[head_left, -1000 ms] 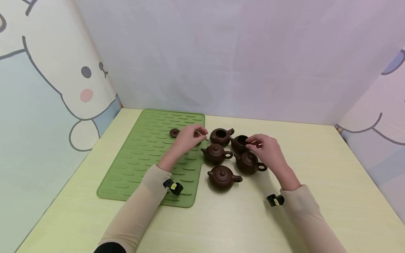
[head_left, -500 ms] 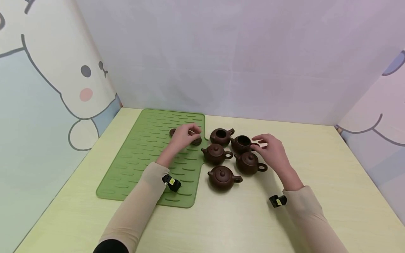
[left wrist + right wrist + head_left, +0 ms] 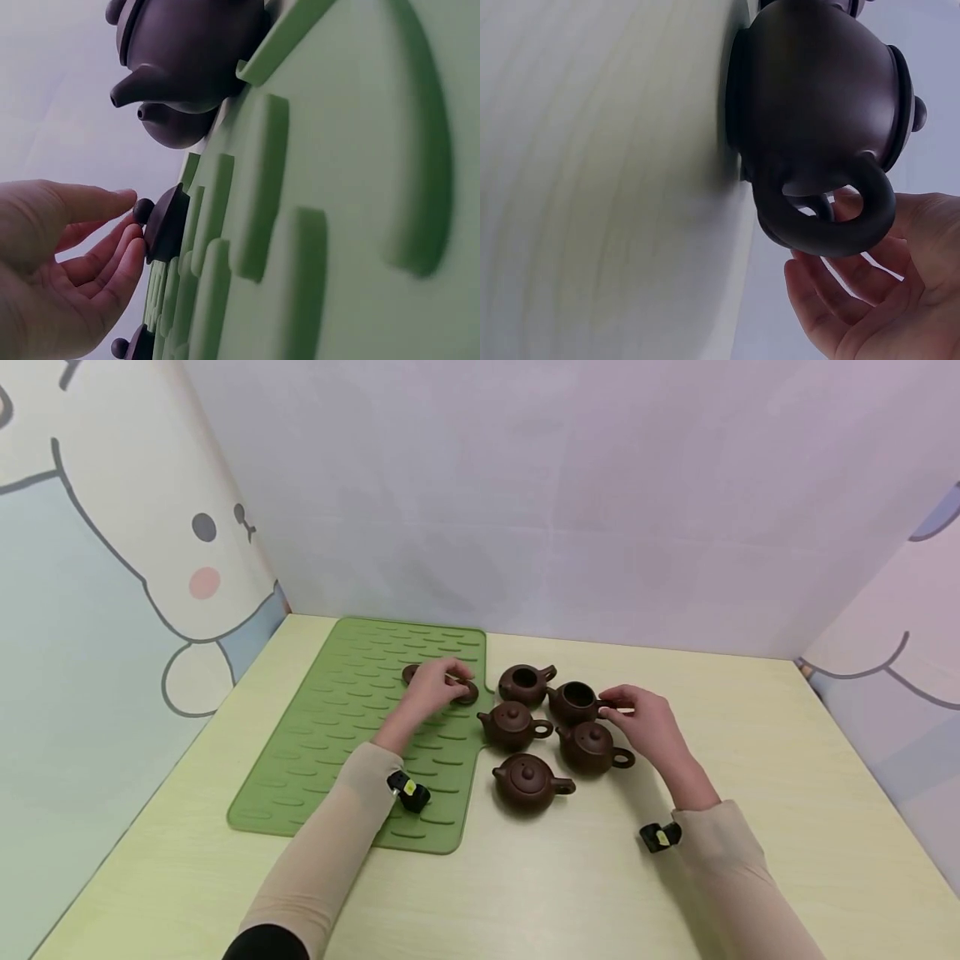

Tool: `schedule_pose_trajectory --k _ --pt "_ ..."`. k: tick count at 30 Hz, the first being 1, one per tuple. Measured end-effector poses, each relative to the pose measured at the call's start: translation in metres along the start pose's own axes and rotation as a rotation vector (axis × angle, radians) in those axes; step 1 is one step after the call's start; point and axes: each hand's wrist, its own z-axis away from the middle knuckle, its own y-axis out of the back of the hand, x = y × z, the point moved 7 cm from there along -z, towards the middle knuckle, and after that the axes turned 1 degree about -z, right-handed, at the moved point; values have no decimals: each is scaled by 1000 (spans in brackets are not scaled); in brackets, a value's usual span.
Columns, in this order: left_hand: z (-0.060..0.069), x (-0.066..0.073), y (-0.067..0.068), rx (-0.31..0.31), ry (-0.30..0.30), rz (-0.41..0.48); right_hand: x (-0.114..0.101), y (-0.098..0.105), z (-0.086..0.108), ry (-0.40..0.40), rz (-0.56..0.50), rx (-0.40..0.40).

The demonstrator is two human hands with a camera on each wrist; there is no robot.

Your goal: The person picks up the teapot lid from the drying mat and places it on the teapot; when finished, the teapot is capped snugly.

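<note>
My left hand [image 3: 429, 691] is over the green mat, thumb and fingertips pinching the knob of a dark brown teapot lid [image 3: 166, 225] that lies on the mat. A second lid [image 3: 408, 673] is partly hidden behind that hand. On the right, my right hand [image 3: 648, 722] pinches the handle of a lidless brown teapot [image 3: 572, 707], whose dark opening faces up. In the right wrist view a lidded teapot [image 3: 817, 97] stands in front, and its handle hides part of my fingers and the held handle.
Another lidless teapot [image 3: 522, 684] stands at the back. Lidded teapots stand nearby: one at the mat's edge [image 3: 510, 727], one in front [image 3: 527, 783], one by the right hand [image 3: 588, 748]. The ridged green mat [image 3: 330, 752] covers the table's left side.
My left hand has moved left from beside the teapots and down to the lid's knob. My right hand has shifted right from the open teapot's rim to its handle and taken hold of it.
</note>
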Motion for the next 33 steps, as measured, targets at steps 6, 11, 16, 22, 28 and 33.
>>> schedule_pose_trajectory --k 6,11,16,22,28,33 --pt "-2 -2 -2 4 29 -20 3 -2 0 -15 4 1" --pt "-2 -2 -4 1 45 -39 7 -5 -1 -40 7 -5" --pt "-2 -3 -4 13 51 -44 9 -6 -3 -64 -6 -8" --pt "-4 -4 -2 18 59 -62 7 -6 -6 -84 -14 -14" --pt "-3 -4 2 30 73 -81 8 -9 -10 -84 -17 -18" --pt "-3 2 6 46 68 -74 9 -10 -12 -81 -10 -17"
